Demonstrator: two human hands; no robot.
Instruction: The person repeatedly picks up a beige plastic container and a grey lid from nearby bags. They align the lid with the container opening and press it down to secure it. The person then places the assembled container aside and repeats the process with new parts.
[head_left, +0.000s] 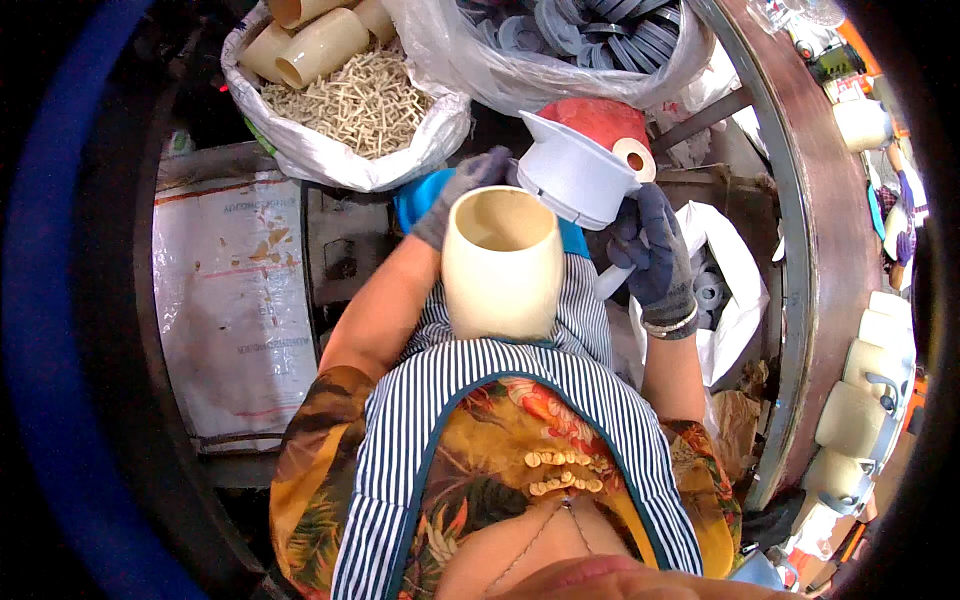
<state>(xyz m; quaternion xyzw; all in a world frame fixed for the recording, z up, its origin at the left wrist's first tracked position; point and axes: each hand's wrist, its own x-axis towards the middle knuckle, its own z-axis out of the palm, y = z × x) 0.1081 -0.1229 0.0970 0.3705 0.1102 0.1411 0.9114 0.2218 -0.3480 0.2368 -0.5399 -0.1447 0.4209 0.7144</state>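
Observation:
A cream barrel-shaped jug body [503, 290] stands in my lap with its round opening up. Beyond its rim, a light grey plastic collar with a pointed spout [575, 172] is held tilted. My right hand [655, 250], in a dark grey glove, has its fingers curled at the collar's lower right edge. A pale grey piece [612, 281] shows below those fingers; its kind is unclear. My left hand [468, 190], also gloved, is bent around the far left of the jug body. Its fingers look closed near the collar's left side, but the jug body partly hides their grip.
A white sack [350, 180] at the far left holds small cream pieces and cream jug bodies. Behind, a clear bag [450, 60] contains grey rings. A red rounded thing [597, 122] lies beyond the collar. White bag [735, 325], right. Cream jugs [852, 425] line the table [835, 290].

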